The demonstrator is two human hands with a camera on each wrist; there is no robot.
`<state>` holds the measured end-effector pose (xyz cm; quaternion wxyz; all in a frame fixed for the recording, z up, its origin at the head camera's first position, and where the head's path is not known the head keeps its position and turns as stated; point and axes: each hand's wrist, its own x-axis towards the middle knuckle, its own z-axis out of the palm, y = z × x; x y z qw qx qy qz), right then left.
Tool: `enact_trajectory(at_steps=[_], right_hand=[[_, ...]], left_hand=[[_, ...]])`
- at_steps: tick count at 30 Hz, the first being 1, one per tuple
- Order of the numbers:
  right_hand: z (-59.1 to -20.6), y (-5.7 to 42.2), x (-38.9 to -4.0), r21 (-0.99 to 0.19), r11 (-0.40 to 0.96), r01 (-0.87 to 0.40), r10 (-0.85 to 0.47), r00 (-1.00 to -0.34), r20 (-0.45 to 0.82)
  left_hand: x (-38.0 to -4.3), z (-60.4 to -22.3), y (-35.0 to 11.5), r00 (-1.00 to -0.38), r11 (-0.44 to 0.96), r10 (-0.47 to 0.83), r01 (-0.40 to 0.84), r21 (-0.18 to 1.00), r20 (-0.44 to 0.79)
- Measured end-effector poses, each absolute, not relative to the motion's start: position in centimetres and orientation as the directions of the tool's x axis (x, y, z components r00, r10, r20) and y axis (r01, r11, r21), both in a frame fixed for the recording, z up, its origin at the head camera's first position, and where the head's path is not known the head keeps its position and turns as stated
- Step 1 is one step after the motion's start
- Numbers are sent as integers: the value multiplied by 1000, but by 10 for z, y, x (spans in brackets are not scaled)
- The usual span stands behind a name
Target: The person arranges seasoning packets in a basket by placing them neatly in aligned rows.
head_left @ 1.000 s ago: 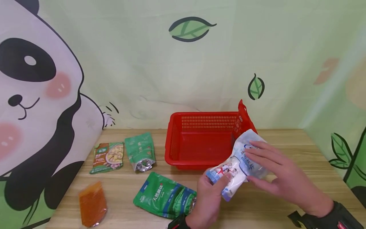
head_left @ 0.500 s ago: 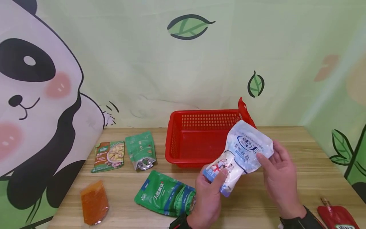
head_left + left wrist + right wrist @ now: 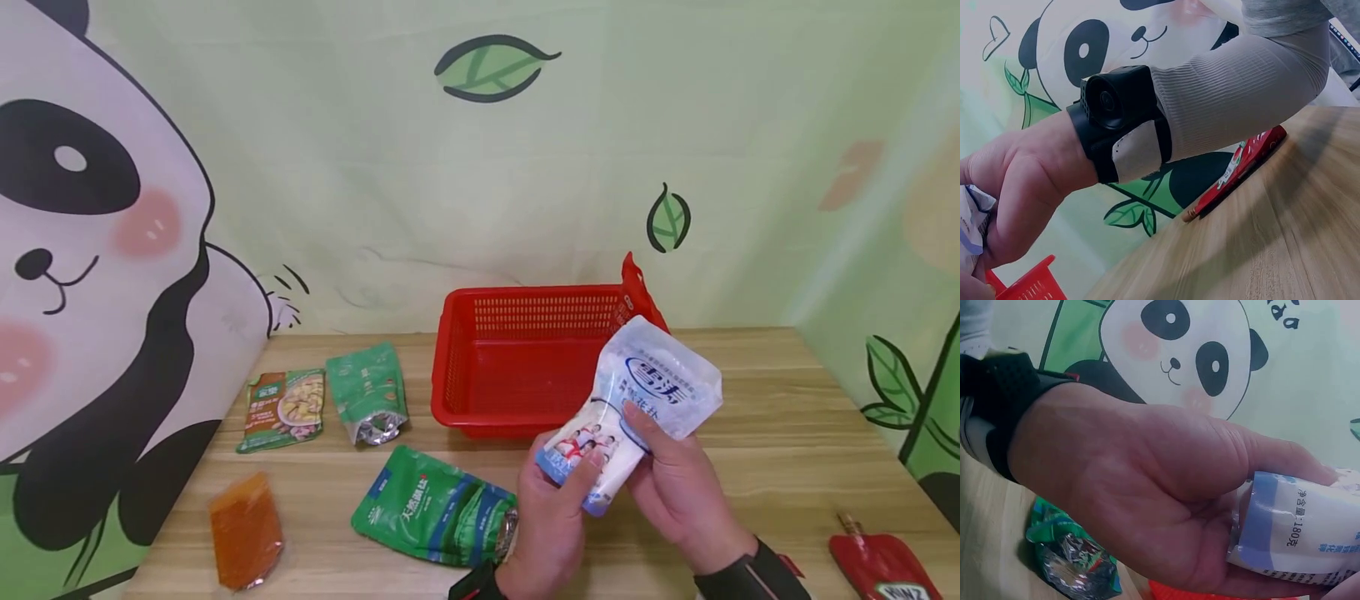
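Observation:
A white and blue salt pouch (image 3: 637, 408) is held up with its printed front showing, overlapping the basket's front right corner in the head view. My left hand (image 3: 551, 517) grips its lower left end, thumb across the front. On the lower right side my right hand (image 3: 678, 479) holds it too, thumb pressed on the front and fingers hidden behind. The right wrist view faces the left hand (image 3: 1147, 481) and the pouch's bottom end (image 3: 1300, 528). Only part of the right hand (image 3: 1019, 181) appears in the left wrist view, beside the pouch's edge (image 3: 972, 219).
A red basket (image 3: 453, 358) stands at the back, a red packet (image 3: 637, 296) upright in its right end. Left of it lie a patterned sachet (image 3: 285, 408) and a small green pouch (image 3: 367, 387). Nearer are an orange packet (image 3: 246, 532), a larger green pouch (image 3: 431, 508) and a ketchup pouch (image 3: 881, 567).
My right hand moves from spread across the pouch's front to its upper right edge, then down to its lower right side. The left hand keeps its grip on the pouch.

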<state>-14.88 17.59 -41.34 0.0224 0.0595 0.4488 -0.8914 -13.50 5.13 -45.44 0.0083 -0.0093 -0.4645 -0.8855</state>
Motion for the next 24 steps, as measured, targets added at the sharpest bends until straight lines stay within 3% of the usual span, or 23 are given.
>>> enact_trajectory(at_steps=[6, 15, 20, 24], right_hand=[[-408, 174, -152, -812, -573, 108, 104, -974, -203], [-400, 175, -156, -863, -500, 79, 132, -977, -165], [-398, 172, -158, -879, -473, 64, 140, -979, -146], [-395, 171, -161, -907, -420, 45, 123, -987, -106]], left_hand=[[-136, -456, 50, -1000, -530, -8, 30, 847, 30], [-140, -454, 39, -998, -406, 64, -28, 913, -2], [-145, -454, 28, -988, -382, 154, -59, 922, 1], [-154, -452, 13, -968, -267, 251, -56, 962, 13]])
